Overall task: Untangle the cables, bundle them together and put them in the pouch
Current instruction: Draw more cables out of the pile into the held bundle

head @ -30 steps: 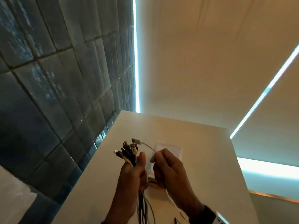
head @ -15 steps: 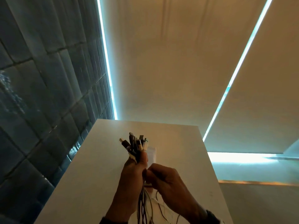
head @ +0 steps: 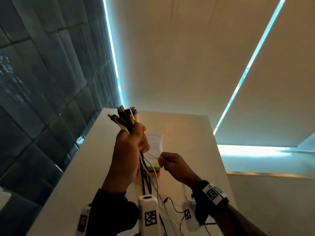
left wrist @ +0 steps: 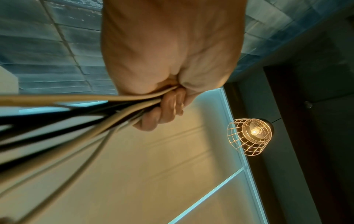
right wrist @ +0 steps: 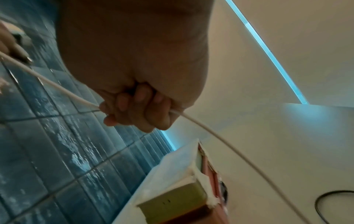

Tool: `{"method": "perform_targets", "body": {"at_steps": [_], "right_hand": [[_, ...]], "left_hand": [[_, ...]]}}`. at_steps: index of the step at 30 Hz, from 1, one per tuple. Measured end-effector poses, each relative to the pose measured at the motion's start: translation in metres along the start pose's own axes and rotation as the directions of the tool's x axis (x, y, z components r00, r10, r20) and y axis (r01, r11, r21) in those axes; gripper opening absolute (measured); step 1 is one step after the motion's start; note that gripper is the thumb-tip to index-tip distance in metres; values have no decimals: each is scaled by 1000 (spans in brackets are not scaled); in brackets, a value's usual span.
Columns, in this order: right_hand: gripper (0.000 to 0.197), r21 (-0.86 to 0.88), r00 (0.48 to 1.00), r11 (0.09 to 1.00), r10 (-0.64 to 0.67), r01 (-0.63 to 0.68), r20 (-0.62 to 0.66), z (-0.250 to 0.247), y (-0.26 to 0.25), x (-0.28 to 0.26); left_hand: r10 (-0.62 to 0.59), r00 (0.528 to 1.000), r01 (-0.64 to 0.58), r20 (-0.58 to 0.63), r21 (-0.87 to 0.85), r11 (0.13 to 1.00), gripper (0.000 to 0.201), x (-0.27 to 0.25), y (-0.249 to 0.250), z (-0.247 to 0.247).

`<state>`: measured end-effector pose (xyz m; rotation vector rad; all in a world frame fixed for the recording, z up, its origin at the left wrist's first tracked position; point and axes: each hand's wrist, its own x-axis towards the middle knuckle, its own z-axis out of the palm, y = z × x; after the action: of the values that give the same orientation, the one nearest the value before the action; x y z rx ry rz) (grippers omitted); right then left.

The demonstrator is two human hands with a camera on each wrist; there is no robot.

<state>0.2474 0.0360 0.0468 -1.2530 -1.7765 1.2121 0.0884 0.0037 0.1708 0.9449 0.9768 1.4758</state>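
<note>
Left hand [head: 127, 150] gripping cables [head: 125, 119] in a closed fist, right hand [head: 173, 165] pinching white cable [right wrist: 220, 133], pouch [head: 156, 144] lying on table [head: 187, 133]

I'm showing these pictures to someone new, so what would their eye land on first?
Probably the fistful of cables the left hand holds up over the white table, plugs fanned out above its grip. Next, the right hand just beside it, pinching a single white cable pulled out sideways from that bunch. The glowing caged lamp in the left wrist view also stands out.
</note>
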Motion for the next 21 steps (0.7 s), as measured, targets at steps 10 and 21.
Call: {"method": "perform_targets", "body": {"at_steps": [10,21], "right_hand": [[27,-184,987,972,134,-148,-86,-1,24,15],[18,418,972,879,-232,228,-42,-16,-116,4]], "left_hand": [[6,999,-4,35,-70,998,37,-10,19,1],[-125,987,128,-99,25,991,26,-4,11,-12]]}}
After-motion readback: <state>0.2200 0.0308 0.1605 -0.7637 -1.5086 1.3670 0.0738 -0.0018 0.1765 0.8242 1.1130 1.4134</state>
